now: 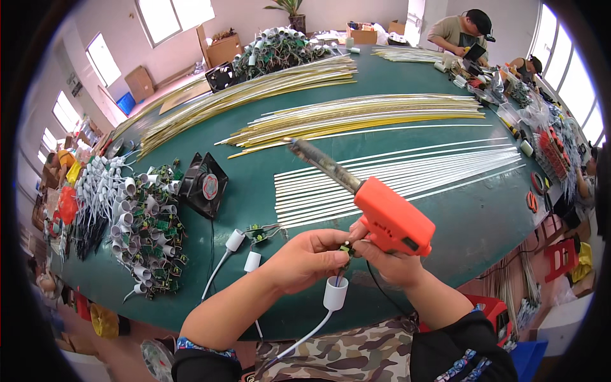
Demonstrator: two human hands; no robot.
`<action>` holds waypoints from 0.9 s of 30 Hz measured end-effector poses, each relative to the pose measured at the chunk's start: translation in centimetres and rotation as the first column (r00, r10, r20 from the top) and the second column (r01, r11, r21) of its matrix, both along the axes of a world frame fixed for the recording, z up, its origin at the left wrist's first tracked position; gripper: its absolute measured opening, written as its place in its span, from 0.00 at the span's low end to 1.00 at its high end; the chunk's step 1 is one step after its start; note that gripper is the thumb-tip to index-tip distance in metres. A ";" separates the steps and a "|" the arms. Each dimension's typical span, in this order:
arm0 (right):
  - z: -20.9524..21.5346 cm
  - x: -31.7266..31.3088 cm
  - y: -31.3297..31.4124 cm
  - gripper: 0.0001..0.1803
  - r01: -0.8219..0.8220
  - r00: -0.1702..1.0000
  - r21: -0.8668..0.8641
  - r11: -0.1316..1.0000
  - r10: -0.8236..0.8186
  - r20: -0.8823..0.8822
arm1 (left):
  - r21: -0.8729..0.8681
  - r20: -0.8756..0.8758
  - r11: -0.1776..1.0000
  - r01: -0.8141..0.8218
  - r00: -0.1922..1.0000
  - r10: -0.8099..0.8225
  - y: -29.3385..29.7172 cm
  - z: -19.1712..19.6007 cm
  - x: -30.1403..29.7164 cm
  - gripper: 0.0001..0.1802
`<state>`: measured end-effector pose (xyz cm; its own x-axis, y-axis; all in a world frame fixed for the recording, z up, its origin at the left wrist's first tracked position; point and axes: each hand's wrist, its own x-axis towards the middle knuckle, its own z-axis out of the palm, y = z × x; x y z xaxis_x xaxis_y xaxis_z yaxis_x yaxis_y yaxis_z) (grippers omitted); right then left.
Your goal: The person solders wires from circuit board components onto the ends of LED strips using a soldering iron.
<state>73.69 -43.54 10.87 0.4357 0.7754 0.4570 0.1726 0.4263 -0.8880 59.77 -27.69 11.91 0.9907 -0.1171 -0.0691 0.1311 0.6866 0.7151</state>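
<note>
My left hand (309, 260) pinches a small green circuit board (345, 251) between thumb and forefinger. Thin wires run from the board into a white cylindrical housing (335, 294) hanging below, and a white cable (304, 336) trails from it toward my lap. My right hand (396, 266) grips a red soldering gun (394, 218), its metal barrel pointing up and to the left, away from the board. The right fingertips also meet the board's edge. To the left, another circuit board (256, 234) lies by a white housing (235, 240) on the table.
White strips (394, 181) lie in a row beyond my hands, with yellowish strip bundles (356, 116) farther off. A black fan (205, 186) stands left, beside piled boards and housings (149, 229). Red-handled scissors (532, 201) rest at right. A co-worker (463, 37) works at the far right.
</note>
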 end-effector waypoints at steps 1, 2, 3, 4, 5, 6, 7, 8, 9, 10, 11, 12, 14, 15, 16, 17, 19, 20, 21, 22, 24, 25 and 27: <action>0.1 -0.1 0.0 0.11 0.006 1.000 0.003 1.000 -0.006 0.002 | 0.084 -0.032 0.996 -0.037 0.999 0.040 -0.1 0.2 0.0 0.18; 0.1 -0.2 -0.1 0.13 -0.015 0.993 -0.004 1.000 0.015 -0.118 | 0.169 -0.060 0.983 -0.071 0.995 0.082 -0.2 0.4 0.1 0.17; 0.1 -0.3 -0.2 0.15 -0.037 0.971 -0.008 0.999 0.035 -0.236 | 0.172 -0.059 0.983 -0.066 0.995 0.077 -0.1 0.6 0.2 0.17; 0.2 -0.5 -0.2 0.15 -0.037 0.971 -0.004 0.999 0.034 -0.236 | 0.217 -0.021 0.974 -0.067 0.997 0.074 0.0 0.7 0.3 0.17; 0.4 -0.7 -0.2 0.15 -0.037 0.951 -0.017 0.999 0.030 -0.307 | 0.262 0.017 0.963 -0.071 0.998 0.069 0.0 0.9 0.3 0.16; 0.5 -0.9 -0.2 0.16 -0.038 0.926 -0.029 0.999 0.024 -0.376 | 0.266 0.015 0.961 -0.070 0.998 0.068 0.0 1.2 0.3 0.16; 0.4 -0.9 -0.1 0.16 -0.037 0.925 -0.023 0.999 0.025 -0.379 | 0.282 -0.057 0.957 -0.059 0.995 0.079 0.0 1.7 0.2 0.16; 0.3 -0.9 0.0 0.17 -0.006 0.923 -0.029 1.000 -0.006 -0.384 | 0.298 -0.130 0.953 -0.049 0.987 0.091 0.0 2.1 0.1 0.15; 0.2 -0.9 0.1 0.19 0.024 0.920 -0.034 0.999 -0.036 -0.391 | 0.305 -0.134 0.951 -0.047 0.987 0.091 0.0 2.4 0.0 0.15; 0.1 -0.9 0.1 0.19 0.031 0.919 -0.029 0.999 -0.040 -0.393 | 0.396 -0.169 0.918 -0.040 0.979 0.115 0.0 2.6 0.0 0.13; 0.0 -0.9 0.0 0.20 0.053 0.941 -0.073 0.996 -0.074 -0.330 | 0.483 -0.202 0.875 -0.028 0.969 0.143 0.0 2.9 0.0 0.12; -0.1 -0.9 0.0 0.21 0.078 0.958 -0.116 0.990 -0.106 -0.265 | 0.685 -0.093 0.724 -0.087 0.974 0.205 -0.6 3.3 -0.1 0.11; 0.1 -0.9 -0.1 0.21 0.055 0.953 -0.129 0.990 -0.090 -0.290 | 0.895 0.100 0.408 -0.180 0.973 0.209 -1.0 3.9 -0.2 0.12; 0.2 -1.0 -0.1 0.22 0.030 0.948 -0.145 0.989 -0.075 -0.310 | 0.956 0.284 0.043 -0.292 0.949 0.137 -1.1 4.0 -0.3 0.14; 0.3 -1.1 -0.1 0.22 0.033 0.947 -0.142 0.989 -0.077 -0.313 | 0.938 0.339 0.013 -0.345 0.928 0.157 -1.2 3.7 -0.3 0.13; 0.5 -1.3 -0.1 0.21 0.037 0.942 -0.145 0.989 -0.083 -0.325 | 0.940 0.337 0.011 -0.342 0.929 0.152 -1.1 3.7 -0.2 0.13; 0.6 -1.4 -0.1 0.20 0.042 0.936 -0.143 0.989 -0.088 -0.340 | 0.905 0.425 -0.049 -0.422 0.901 0.091 -0.8 3.9 -0.4 0.10; 0.7 -1.3 -0.2 0.17 0.042 0.928 -0.156 0.987 -0.096 -0.360 | 0.906 0.423 -0.053 -0.419 0.902 0.088 -0.5 3.9 -0.5 0.10; 0.8 -1.1 -0.3 0.15 0.042 0.919 -0.170 0.985 -0.105 -0.380 | 0.923 0.369 0.079 -0.377 0.924 0.104 0.0 3.8 -0.6 0.08; 1.2 -0.9 -0.1 0.15 0.036 0.918 -0.165 0.986 -0.098 -0.384 | 0.921 0.310 0.207 -0.329 0.943 0.117 0.6 3.7 -0.9 0.07; 2.0 -0.7 0.1 0.11 0.177 0.769 -0.166 0.970 -0.241 -0.591 | 0.877 0.105 0.428 -0.218 0.956 0.272 1.3 3.7 -1.7 0.06; 1.7 -0.6 0.3 0.11 0.160 0.771 -0.159 0.974 -0.224 -0.596 | 0.755 -0.127 0.637 -0.154 0.919 0.373 1.7 3.9 -2.4 0.05; 0.6 0.1 -0.5 0.12 0.232 0.796 -0.116 0.966 -0.257 -0.548 | 0.727 -0.123 0.655 -0.203 0.901 0.416 2.2 4.8 -3.1 0.05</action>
